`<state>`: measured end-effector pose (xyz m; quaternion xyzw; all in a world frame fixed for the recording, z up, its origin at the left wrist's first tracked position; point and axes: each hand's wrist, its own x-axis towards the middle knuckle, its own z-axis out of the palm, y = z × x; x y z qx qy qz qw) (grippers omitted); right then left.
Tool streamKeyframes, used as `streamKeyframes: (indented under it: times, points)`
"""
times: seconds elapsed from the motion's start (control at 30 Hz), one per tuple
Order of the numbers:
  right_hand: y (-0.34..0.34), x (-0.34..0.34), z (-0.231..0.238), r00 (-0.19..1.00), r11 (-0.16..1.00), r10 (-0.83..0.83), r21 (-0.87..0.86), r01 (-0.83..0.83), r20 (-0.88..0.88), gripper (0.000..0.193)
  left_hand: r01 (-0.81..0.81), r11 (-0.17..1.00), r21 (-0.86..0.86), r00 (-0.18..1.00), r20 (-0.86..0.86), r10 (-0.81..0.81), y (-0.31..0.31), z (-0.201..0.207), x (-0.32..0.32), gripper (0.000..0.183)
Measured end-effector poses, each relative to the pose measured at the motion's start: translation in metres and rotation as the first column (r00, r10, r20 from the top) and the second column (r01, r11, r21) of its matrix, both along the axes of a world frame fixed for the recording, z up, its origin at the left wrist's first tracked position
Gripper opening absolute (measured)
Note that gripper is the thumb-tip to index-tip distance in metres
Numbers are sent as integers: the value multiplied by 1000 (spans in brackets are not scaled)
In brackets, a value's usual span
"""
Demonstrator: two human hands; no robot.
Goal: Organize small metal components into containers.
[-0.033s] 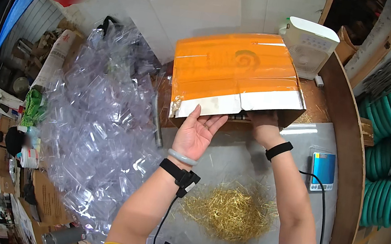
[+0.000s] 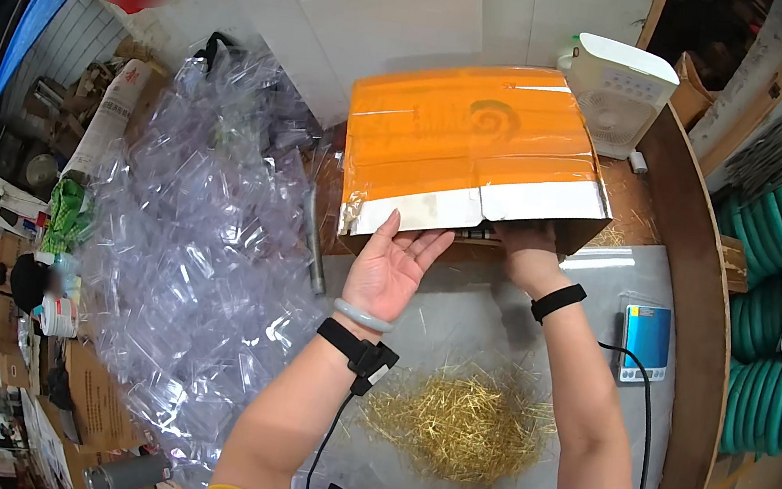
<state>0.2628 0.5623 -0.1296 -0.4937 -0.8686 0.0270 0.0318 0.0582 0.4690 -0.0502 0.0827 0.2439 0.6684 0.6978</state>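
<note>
An orange-topped cardboard box (image 2: 457, 143) with a white front edge lies at the far middle, its open side facing me. My left hand (image 2: 392, 270) is palm up at the box's lower left front edge, fingers apart and slightly curled, with nothing in the palm. Its fingertips meet the white edge. My right hand (image 2: 532, 261) reaches into the opening below that edge, so its fingers and anything in them are hidden. Small dark and light things show dimly inside, between the hands. A loose pile of thin gold pieces (image 2: 460, 427) lies on the grey work surface (image 2: 430, 321) nearer me.
A large heap of clear plastic pieces (image 2: 199, 246) covers the left side, beside a metal bar (image 2: 315, 243). On the right are a small scale (image 2: 646, 343) with a blue screen, a wooden rim (image 2: 703, 322) and green coiled hoses (image 2: 772, 403). A white fan (image 2: 620, 97) stands behind.
</note>
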Motion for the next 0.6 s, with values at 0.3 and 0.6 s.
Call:
streamKeyframes:
  times: [0.3, 0.6]
  points:
    - [-22, 2, 2, 836, 959, -202, -275, 64, -511, 43, 40, 997, -60, 997, -71, -44, -44, -6, -16, 31]
    - [-44, -14, -20, 529, 945, -310, -196, 261, -790, 41, -103, 995, -14, 995, -1, 103, 1, 15, 2, 39]
